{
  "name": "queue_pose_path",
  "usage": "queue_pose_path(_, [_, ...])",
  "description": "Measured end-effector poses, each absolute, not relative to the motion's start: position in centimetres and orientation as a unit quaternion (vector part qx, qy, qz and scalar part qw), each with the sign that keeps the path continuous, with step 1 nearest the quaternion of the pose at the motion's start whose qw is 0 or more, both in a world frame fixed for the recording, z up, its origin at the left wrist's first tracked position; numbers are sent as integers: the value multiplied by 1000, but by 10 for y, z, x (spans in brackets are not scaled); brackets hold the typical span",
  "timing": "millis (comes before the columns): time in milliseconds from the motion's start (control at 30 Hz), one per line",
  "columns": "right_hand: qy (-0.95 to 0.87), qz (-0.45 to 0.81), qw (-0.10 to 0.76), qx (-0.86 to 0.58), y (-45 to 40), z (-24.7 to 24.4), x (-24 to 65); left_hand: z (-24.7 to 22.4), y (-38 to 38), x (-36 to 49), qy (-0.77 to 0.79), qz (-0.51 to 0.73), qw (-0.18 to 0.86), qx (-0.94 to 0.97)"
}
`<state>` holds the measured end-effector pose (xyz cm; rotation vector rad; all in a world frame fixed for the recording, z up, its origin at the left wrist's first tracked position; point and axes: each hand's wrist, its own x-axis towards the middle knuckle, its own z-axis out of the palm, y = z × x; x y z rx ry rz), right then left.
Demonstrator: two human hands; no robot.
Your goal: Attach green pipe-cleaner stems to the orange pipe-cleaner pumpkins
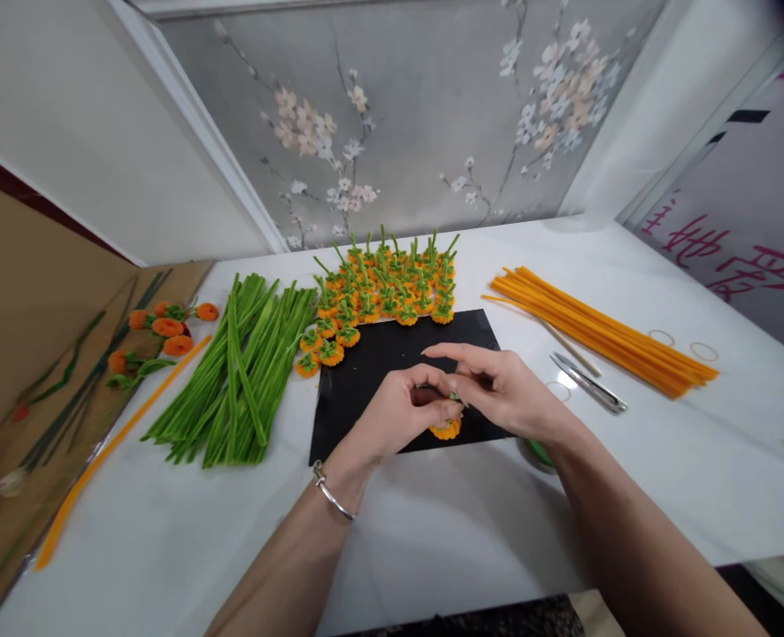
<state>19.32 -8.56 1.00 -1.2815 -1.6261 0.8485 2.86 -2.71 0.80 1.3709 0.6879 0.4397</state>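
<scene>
Bare forearms point(644, 522) cross the bottom edge; at lower centre I see the left hand point(398, 409) pinching an orange flower point(447, 432), the right hand point(512, 389) half-curled alongside, its grip unclear.

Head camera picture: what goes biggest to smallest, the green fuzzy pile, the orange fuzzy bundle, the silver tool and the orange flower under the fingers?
1. Green fuzzy pile
2. Orange fuzzy bundle, narrower
3. Silver tool
4. Orange flower, partly hidden
</scene>
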Motion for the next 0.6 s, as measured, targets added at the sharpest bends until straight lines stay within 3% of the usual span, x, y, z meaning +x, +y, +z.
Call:
queue_pose_path(233, [-672, 290, 415, -541, -83, 7, 195, 9, -29, 30, 324, 228, 731, 556])
queue_pose_path(600, [-645, 298, 451, -540, -84, 11, 203, 4, -21, 26, 377, 238, 787, 426])
